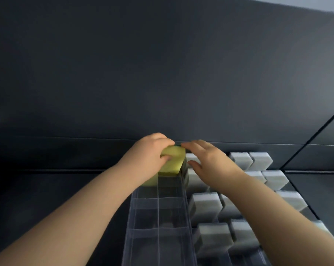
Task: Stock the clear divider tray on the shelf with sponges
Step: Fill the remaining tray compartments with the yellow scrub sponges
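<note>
Blocky white foam sponges point(206, 202) crowd right of the clear divider tray point(158, 237). At its far end my left hand point(149, 152) pinches a soft yellow sponge point(174, 160); my right hand point(210, 162) touches it, fingers straight.

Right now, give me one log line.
left hand grips yellow sponge | right hand open beside it | sponge at clear divider tray far end

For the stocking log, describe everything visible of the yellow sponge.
The yellow sponge is a soft-looking rectangular block with a sliver of green at its far edge. It lies flat at the far end of the tray. The left hand grips it, thumb on top; the right hand reaches its far corner.
</note>
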The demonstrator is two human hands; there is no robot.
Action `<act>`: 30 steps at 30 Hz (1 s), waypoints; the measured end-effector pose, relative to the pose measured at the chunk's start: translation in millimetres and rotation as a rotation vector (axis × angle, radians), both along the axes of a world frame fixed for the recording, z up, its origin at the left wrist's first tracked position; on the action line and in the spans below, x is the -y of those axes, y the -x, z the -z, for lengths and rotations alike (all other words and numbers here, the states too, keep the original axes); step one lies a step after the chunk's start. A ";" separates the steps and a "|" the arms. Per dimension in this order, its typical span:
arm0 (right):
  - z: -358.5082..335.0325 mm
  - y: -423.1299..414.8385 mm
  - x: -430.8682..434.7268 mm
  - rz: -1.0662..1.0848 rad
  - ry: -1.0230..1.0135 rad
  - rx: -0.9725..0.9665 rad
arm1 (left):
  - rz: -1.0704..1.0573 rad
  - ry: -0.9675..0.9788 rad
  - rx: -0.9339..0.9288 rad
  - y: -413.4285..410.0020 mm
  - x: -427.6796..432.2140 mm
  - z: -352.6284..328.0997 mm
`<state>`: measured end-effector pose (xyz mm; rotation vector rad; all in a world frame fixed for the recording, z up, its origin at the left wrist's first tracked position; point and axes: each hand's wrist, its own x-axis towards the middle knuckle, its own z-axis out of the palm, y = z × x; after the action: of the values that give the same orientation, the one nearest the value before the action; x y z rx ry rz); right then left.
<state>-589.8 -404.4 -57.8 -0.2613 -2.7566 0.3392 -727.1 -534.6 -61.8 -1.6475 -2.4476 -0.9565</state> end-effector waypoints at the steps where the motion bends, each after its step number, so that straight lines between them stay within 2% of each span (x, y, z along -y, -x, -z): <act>1: 2.1 0.1 -0.3 -0.035 -0.048 -0.033 | -0.002 0.002 -0.001 0.2 -1.7 -1.1; 8: 10.1 4.4 -5.2 -0.035 -0.114 -0.144 | -0.031 -0.011 0.001 -0.5 -5.9 0.9; 18: 21.4 14.7 -7.1 -0.073 -0.221 -0.057 | 0.061 0.020 -0.041 -2.4 -12.3 22.5; 24: 28.4 19.5 -6.1 -0.073 -0.181 -0.031 | 0.035 0.057 -0.129 3.3 -9.9 28.6; 28: 27.4 24.1 -3.9 -0.058 -0.173 -0.004 | -0.006 0.057 -0.021 6.4 -8.6 28.7; 30: 30.0 26.1 -4.6 -0.038 -0.175 0.058 | 0.024 0.082 -0.035 7.6 -9.1 32.4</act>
<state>-615.9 -399.7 -87.8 -0.1770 -2.8289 0.0992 -734.7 -525.5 -94.2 -1.7062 -2.4820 -0.8333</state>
